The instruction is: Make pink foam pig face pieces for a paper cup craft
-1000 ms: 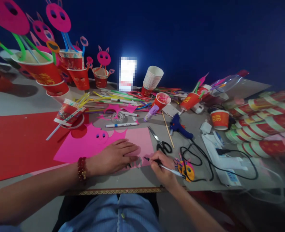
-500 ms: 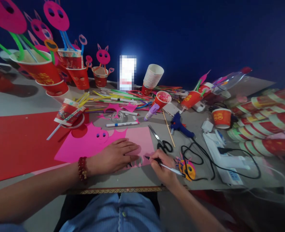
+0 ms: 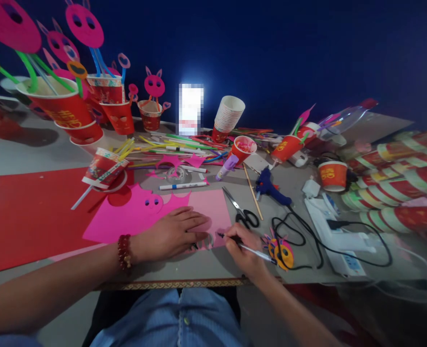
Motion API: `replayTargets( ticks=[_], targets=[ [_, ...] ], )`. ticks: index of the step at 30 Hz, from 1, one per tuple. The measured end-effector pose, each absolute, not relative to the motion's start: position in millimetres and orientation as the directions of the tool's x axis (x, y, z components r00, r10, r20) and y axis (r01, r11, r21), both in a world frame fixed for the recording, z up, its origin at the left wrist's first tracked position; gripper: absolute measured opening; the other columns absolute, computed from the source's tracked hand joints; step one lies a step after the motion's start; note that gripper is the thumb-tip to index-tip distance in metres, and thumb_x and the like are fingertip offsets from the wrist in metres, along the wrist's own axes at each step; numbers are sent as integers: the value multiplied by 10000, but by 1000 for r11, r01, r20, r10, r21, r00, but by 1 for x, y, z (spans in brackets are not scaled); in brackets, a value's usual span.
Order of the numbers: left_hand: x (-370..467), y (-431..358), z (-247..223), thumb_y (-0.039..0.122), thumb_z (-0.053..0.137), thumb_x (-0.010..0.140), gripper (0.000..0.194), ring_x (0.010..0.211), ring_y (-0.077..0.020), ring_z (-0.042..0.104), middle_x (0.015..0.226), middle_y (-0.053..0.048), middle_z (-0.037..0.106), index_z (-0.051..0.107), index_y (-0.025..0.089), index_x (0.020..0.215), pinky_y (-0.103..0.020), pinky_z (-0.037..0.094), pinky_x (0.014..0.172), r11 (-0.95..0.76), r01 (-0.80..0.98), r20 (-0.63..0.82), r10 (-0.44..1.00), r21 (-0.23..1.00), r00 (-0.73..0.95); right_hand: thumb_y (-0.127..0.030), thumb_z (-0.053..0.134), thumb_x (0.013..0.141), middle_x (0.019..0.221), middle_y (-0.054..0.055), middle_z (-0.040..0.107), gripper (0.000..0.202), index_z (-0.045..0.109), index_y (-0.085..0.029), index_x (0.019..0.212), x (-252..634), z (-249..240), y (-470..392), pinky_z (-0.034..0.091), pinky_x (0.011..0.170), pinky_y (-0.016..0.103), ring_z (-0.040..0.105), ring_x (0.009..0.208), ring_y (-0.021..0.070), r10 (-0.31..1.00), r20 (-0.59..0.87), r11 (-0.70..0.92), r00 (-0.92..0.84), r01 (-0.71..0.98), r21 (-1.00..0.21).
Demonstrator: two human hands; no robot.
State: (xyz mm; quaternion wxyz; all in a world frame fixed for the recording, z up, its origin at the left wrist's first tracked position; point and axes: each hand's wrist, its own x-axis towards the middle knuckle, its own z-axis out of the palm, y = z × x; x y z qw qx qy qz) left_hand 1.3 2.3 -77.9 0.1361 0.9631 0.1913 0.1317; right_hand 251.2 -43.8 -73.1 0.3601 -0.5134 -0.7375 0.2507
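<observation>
My left hand (image 3: 175,233) lies palm down with its fingers stretched out, over the edges of the magenta sheet (image 3: 115,218) and the light pink paper (image 3: 218,207). A small dark tip shows under its fingers; what it belongs to is hidden. My right hand (image 3: 245,248) is closed around a pen (image 3: 256,252), whose dark tip is at the light pink paper just right of my left fingers. Small cut-out shapes show faintly between the hands. A round pink face with two eyes (image 3: 153,203) rests on the magenta sheet.
Scissors (image 3: 240,209), a wooden stick (image 3: 253,193) and a blue glue gun (image 3: 271,188) lie beyond my right hand. Its black cable loops near a power strip (image 3: 334,241). Red cups (image 3: 119,117) with pink figures stand back left; a red sheet (image 3: 35,221) lies at the left.
</observation>
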Motion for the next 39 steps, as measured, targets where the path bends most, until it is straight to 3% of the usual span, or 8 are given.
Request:
replayTargets(
  ticks=[39],
  targets=[
    [2, 3, -74, 235, 551, 943, 397, 1344, -266, 489, 1506, -108, 497, 563, 226, 1339, -475, 331, 1162, -885, 335, 176, 404, 324, 898, -124, 472, 753, 544, -34, 545, 185, 501, -233, 607, 253, -70, -45, 372, 538, 248, 502, 512, 135, 926, 255, 371, -280, 545, -752]
  ],
)
